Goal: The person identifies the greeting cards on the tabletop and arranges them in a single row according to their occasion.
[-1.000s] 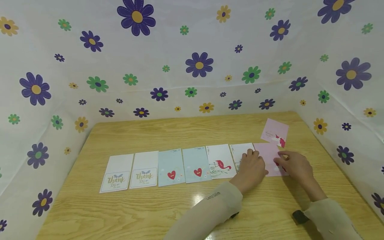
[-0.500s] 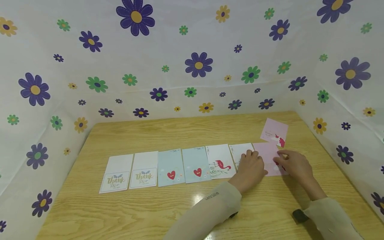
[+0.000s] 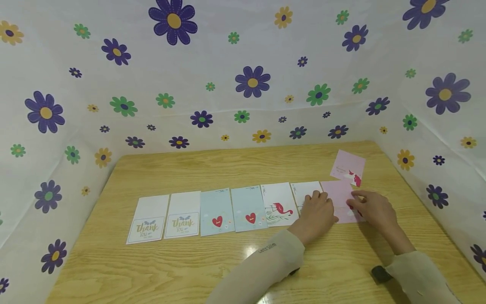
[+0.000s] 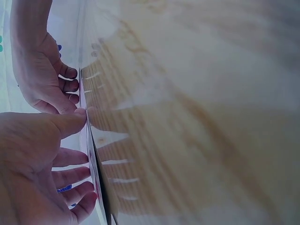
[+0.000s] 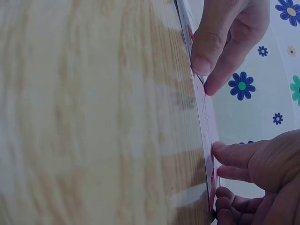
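A pink card (image 3: 334, 196) lies flat at the right end of a row of cards. My left hand (image 3: 316, 215) rests fingertips down over the second flamingo card (image 3: 303, 190), its thumb at the pink card's lower left corner. On the pink card's right side my right hand (image 3: 376, 211) touches down with thumb and fingertips, partly covering the red print. In the left wrist view the left hand's fingers (image 4: 70, 178) are spread along the cards' edges. The right wrist view has the right hand (image 5: 262, 178) low over the pink card. Neither hand grips anything.
Leftward in the row are a flamingo card (image 3: 279, 204), two blue heart cards (image 3: 216, 207) and two white thank-you cards (image 3: 152, 207). Behind the pink card lies a tilted pink unicorn card (image 3: 347, 164). A flower-printed white curtain (image 3: 212, 63) surrounds the wooden table (image 3: 171, 270).
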`<control>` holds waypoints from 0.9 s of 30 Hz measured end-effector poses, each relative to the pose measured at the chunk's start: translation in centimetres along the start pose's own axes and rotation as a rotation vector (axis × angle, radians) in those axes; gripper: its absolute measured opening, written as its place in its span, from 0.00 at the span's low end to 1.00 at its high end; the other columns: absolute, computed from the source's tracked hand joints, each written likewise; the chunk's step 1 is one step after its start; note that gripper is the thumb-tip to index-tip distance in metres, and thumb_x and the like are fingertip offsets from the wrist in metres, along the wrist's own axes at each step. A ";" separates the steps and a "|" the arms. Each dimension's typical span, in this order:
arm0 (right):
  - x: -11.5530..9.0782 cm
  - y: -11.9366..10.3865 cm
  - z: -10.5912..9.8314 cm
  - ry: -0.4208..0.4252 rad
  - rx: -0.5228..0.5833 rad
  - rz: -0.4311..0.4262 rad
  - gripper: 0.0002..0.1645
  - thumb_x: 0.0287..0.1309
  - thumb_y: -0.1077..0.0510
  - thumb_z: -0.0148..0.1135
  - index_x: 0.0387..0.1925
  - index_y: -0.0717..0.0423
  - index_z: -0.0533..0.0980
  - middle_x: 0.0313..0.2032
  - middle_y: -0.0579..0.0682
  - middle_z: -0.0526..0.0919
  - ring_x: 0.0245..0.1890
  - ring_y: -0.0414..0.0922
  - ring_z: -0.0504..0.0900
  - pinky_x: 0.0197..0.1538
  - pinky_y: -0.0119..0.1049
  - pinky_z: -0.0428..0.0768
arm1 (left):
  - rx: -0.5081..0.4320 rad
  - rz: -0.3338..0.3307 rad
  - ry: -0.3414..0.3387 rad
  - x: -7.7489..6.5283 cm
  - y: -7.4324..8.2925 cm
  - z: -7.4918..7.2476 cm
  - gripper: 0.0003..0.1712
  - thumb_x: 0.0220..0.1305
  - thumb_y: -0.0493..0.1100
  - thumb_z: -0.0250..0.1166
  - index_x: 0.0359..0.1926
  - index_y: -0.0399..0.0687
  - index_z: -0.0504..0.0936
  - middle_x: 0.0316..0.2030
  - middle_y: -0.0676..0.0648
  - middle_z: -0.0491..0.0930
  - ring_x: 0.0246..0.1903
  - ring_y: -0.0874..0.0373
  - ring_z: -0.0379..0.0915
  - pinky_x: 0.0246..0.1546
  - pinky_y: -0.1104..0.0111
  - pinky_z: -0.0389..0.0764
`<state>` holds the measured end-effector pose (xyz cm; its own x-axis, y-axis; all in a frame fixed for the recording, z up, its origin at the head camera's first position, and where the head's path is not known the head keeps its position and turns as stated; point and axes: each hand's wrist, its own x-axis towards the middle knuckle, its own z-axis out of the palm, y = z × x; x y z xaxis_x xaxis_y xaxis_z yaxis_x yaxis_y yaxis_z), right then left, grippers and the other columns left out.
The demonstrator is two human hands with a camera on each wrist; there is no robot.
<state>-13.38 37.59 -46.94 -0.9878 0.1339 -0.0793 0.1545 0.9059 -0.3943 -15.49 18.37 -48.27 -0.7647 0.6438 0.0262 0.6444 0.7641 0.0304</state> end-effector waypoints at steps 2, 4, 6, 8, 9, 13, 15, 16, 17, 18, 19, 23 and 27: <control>0.0 0.1 0.1 0.011 0.000 -0.006 0.33 0.69 0.47 0.65 0.61 0.71 0.75 0.46 0.74 0.84 0.39 0.63 0.84 0.34 0.52 0.81 | 0.000 0.000 -0.002 0.0 0.0 -0.1 0.27 0.70 0.68 0.61 0.56 0.58 0.84 0.51 0.58 0.76 0.55 0.61 0.68 0.50 0.67 0.70; 0.1 0.2 0.2 0.029 0.009 -0.012 0.33 0.69 0.47 0.65 0.61 0.71 0.75 0.44 0.73 0.84 0.36 0.60 0.83 0.31 0.48 0.79 | -0.003 -0.001 -0.002 0.0 0.0 -0.1 0.27 0.70 0.69 0.61 0.56 0.58 0.84 0.51 0.58 0.76 0.55 0.61 0.67 0.49 0.68 0.69; 0.3 0.4 0.3 0.065 0.027 -0.017 0.33 0.69 0.47 0.65 0.61 0.72 0.75 0.39 0.70 0.85 0.30 0.56 0.81 0.28 0.44 0.76 | -0.010 -0.001 0.002 0.0 0.0 0.0 0.26 0.69 0.68 0.62 0.55 0.58 0.85 0.51 0.58 0.76 0.54 0.61 0.67 0.48 0.68 0.69; 0.6 0.7 0.3 0.106 0.053 -0.025 0.32 0.70 0.48 0.64 0.61 0.73 0.75 0.34 0.66 0.85 0.26 0.52 0.77 0.25 0.41 0.73 | -0.020 0.000 0.010 0.1 0.0 0.2 0.26 0.69 0.68 0.62 0.54 0.58 0.85 0.51 0.58 0.76 0.53 0.61 0.67 0.47 0.68 0.69; 0.9 0.8 0.3 0.127 0.063 -0.029 0.31 0.71 0.49 0.64 0.60 0.73 0.75 0.33 0.65 0.84 0.26 0.51 0.76 0.25 0.41 0.72 | -0.027 0.001 0.015 0.1 0.0 0.2 0.25 0.69 0.68 0.62 0.53 0.58 0.85 0.50 0.58 0.76 0.52 0.61 0.67 0.47 0.68 0.68; 2.0 1.2 -0.1 0.184 0.048 -0.052 0.30 0.72 0.50 0.62 0.58 0.75 0.75 0.39 0.74 0.83 0.32 0.62 0.80 0.31 0.53 0.80 | -0.054 0.001 0.030 0.2 -0.1 0.5 0.22 0.69 0.67 0.63 0.48 0.58 0.86 0.49 0.58 0.77 0.49 0.61 0.66 0.45 0.69 0.67; 2.7 1.2 -0.5 0.200 0.022 -0.051 0.31 0.73 0.50 0.60 0.57 0.77 0.74 0.46 0.79 0.80 0.41 0.69 0.79 0.40 0.61 0.79 | -0.059 0.000 0.035 0.2 -0.2 0.5 0.21 0.69 0.67 0.63 0.46 0.59 0.87 0.48 0.58 0.76 0.48 0.61 0.66 0.44 0.69 0.67; 3.0 1.2 -0.6 0.202 0.012 -0.044 0.31 0.74 0.50 0.59 0.57 0.79 0.73 0.49 0.81 0.78 0.45 0.73 0.77 0.44 0.65 0.78 | -0.062 0.000 0.034 0.2 -0.3 0.5 0.21 0.69 0.66 0.63 0.46 0.59 0.87 0.48 0.58 0.76 0.48 0.61 0.66 0.44 0.69 0.66; 3.3 1.2 -0.8 0.204 0.003 -0.034 0.32 0.74 0.50 0.58 0.58 0.80 0.73 0.51 0.81 0.77 0.48 0.75 0.75 0.48 0.68 0.76 | -0.063 0.001 0.034 0.3 -0.3 0.5 0.20 0.70 0.66 0.63 0.45 0.59 0.87 0.47 0.58 0.76 0.48 0.61 0.66 0.43 0.69 0.66; 3.6 1.2 -0.9 0.201 -0.004 -0.022 0.33 0.75 0.50 0.56 0.58 0.81 0.72 0.52 0.82 0.76 0.50 0.77 0.73 0.51 0.69 0.74 | -0.062 0.001 0.033 0.2 -0.3 0.5 0.20 0.70 0.66 0.63 0.45 0.59 0.87 0.48 0.58 0.76 0.48 0.61 0.66 0.43 0.70 0.67; 4.0 1.3 -1.1 0.193 -0.014 -0.006 0.34 0.76 0.49 0.54 0.58 0.81 0.72 0.54 0.82 0.74 0.52 0.78 0.71 0.55 0.70 0.71 | -0.060 0.001 0.034 0.3 -0.3 0.5 0.21 0.70 0.66 0.62 0.47 0.58 0.87 0.50 0.57 0.76 0.49 0.61 0.67 0.44 0.70 0.67; 5.4 1.6 -1.3 0.133 -0.077 0.052 0.37 0.77 0.45 0.47 0.57 0.81 0.71 0.57 0.82 0.72 0.55 0.79 0.67 0.62 0.70 0.61 | -0.076 -0.007 0.045 0.2 -0.4 0.3 0.21 0.73 0.64 0.61 0.52 0.56 0.86 0.56 0.56 0.77 0.54 0.60 0.68 0.49 0.70 0.70; 6.7 1.8 -1.1 0.094 -0.149 0.089 0.35 0.78 0.43 0.48 0.47 0.79 0.74 0.47 0.78 0.78 0.49 0.75 0.68 0.58 0.68 0.61 | -0.088 -0.006 0.066 0.2 -0.5 0.2 0.22 0.74 0.62 0.61 0.55 0.54 0.85 0.60 0.54 0.77 0.58 0.59 0.69 0.53 0.69 0.72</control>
<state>-19.77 40.55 -47.15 -0.9690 0.2464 -0.0191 0.2433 0.9373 -0.2495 -15.98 18.19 -48.47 -0.7690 0.6326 0.0919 0.6392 0.7599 0.1181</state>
